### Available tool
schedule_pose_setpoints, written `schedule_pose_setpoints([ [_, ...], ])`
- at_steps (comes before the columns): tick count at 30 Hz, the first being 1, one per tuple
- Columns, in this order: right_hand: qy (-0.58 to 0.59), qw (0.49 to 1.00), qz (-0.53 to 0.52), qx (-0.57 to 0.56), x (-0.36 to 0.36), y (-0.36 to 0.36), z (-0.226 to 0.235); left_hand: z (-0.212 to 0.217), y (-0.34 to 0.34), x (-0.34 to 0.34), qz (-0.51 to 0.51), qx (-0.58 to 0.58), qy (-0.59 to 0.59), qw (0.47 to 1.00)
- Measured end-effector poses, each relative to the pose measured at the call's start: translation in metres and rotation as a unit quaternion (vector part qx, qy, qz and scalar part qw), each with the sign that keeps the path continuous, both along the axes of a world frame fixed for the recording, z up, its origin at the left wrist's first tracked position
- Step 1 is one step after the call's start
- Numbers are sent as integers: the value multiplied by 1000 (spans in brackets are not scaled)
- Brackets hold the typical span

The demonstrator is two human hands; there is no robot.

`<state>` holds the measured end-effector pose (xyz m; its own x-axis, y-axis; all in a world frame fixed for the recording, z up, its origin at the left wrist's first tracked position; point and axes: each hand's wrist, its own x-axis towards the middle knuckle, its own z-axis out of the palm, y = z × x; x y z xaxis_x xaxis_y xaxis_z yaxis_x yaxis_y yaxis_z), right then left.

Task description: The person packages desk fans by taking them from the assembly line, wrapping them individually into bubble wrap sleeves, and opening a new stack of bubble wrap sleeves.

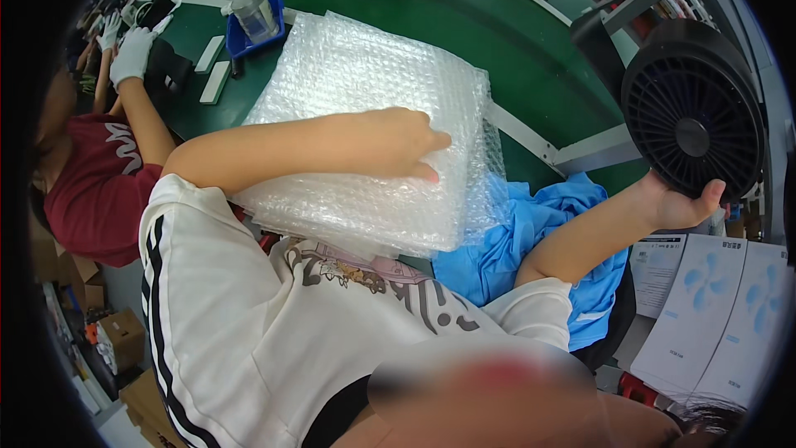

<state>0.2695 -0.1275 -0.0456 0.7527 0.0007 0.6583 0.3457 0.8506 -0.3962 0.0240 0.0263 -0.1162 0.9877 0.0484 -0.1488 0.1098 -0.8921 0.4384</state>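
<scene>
My left hand (pixel 406 145) lies over a stack of clear bubble wrap bags (pixel 356 75) in front of me. Its thumb and forefinger stick out apart, and the other fingers are mostly hidden beneath the hand. Off to the right, my right hand (pixel 684 202) grips a round black desk fan (pixel 692 108) from below, thumb against the lower rim. The fan is raised, and its slatted grille faces me. Some of this hand's fingers are out of sight behind the fan.
A blue tray (pixel 235 43) with clear plastic bottles stands on the green table (pixel 398 12), near two pale bars. Blue cloth (pixel 477 261) hangs by my lap. White fan boxes (pixel 696 307) stand at right. A white-gloved co-worker (pixel 133 58) works at left.
</scene>
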Motion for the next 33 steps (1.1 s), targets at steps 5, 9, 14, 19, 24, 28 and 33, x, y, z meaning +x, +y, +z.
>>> schedule_pose_setpoints([
  [5, -6, 1000, 7, -2, 2, 3, -5, 20, 15, 9, 39, -8, 130, 991],
  [9, -41, 999, -4, -26, -7, 14, -7, 27, 42, 17, 91, -5, -61, 994],
  [14, -138, 989, 10, -45, -33, 32, -9, 38, 70, 43, 204, -236, -253, 916],
  [19, -192, 979, 30, -65, -34, 35, -16, 95, 79, 68, 223, -548, -315, 742],
  [24, -210, 959, -48, -184, -28, 32, -16, 119, 60, 77, 131, -379, -453, 796],
  [28, -119, 984, -58, -117, -39, 36, -14, 78, 9, 80, 37, 172, -626, 759],
  [33, 22, 969, 224, -102, -41, 59, -41, 70, -24, 94, -56, 187, -648, 736],
])
